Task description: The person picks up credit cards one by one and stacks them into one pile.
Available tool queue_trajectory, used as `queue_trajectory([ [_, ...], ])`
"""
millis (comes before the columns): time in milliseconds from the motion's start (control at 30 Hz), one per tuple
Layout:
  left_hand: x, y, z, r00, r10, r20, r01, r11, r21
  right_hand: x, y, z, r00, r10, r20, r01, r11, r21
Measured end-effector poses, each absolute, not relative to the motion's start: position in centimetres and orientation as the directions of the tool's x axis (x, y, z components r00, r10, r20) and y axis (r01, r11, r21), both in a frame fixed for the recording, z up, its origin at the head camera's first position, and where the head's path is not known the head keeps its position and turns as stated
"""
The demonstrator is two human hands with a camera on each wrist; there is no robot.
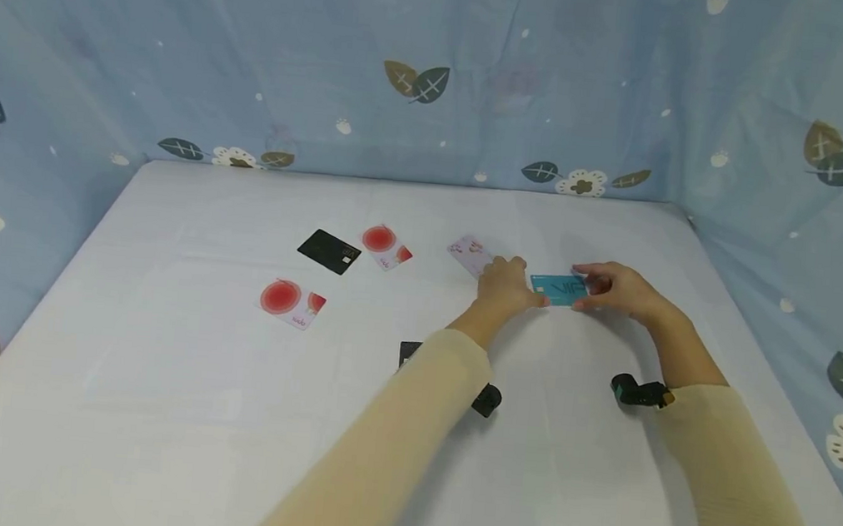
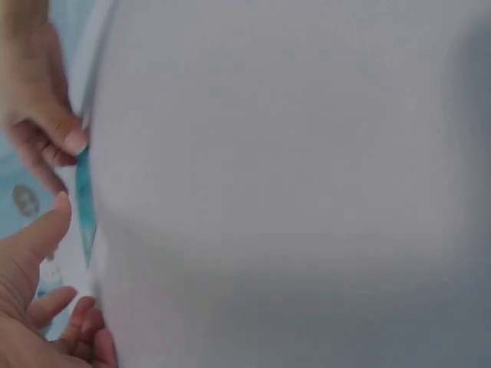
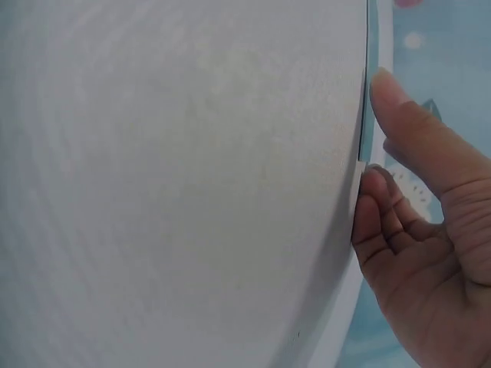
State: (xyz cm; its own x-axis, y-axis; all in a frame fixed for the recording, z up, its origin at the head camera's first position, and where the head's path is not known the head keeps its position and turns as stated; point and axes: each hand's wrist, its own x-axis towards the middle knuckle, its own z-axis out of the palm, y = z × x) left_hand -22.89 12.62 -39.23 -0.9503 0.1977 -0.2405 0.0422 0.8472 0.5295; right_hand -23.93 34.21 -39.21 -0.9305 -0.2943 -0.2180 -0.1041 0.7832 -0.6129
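My right hand [image 1: 618,290] is clamping the right end of a teal card [image 1: 558,290], which is lying lengthwise on the white tabletop [image 1: 153,407], right of centre, closer to the far edge than the near one. It's looking flat, rectangular and glossy, carrying big dark letters that seem to be reading VIP, plus a small pale chip square near its left end. My left hand [image 1: 504,289] is hovering by that left end, thumb and fingers standing apart; whether the thumb tip is touching the corner, I can't tell. The head view is showing the lettering, plus a pale pink card [image 1: 470,255] just beyond my left hand, a black card [image 1: 329,252] toward the tabletop's far left corner, and a dark card [image 1: 409,352] partly hiding behind my left sleeve [image 1: 406,437]. Both wrist views are catching the teal one nearly edge-on, as a thin strip; only the left wrist view is clearly showing the gap between my left thumb and fingers.
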Motion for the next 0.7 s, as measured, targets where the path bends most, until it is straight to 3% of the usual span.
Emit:
queue_trajectory([
  [333,-21.6,15.1,-40.6,-0.98,0.116,-0.16,0.058,0.941,0.333,-23.9,34.0,-39.2,-0.941,-0.277,-0.194,-0.09,0.759,-0.645],
  [700,-21.0,15.0,-41.2,-0.989,0.102,-0.105,0.05,0.908,0.416,-23.6,34.3,-39.5,-0.94,-0.251,-0.23,-0.062,0.792,-0.608],
])
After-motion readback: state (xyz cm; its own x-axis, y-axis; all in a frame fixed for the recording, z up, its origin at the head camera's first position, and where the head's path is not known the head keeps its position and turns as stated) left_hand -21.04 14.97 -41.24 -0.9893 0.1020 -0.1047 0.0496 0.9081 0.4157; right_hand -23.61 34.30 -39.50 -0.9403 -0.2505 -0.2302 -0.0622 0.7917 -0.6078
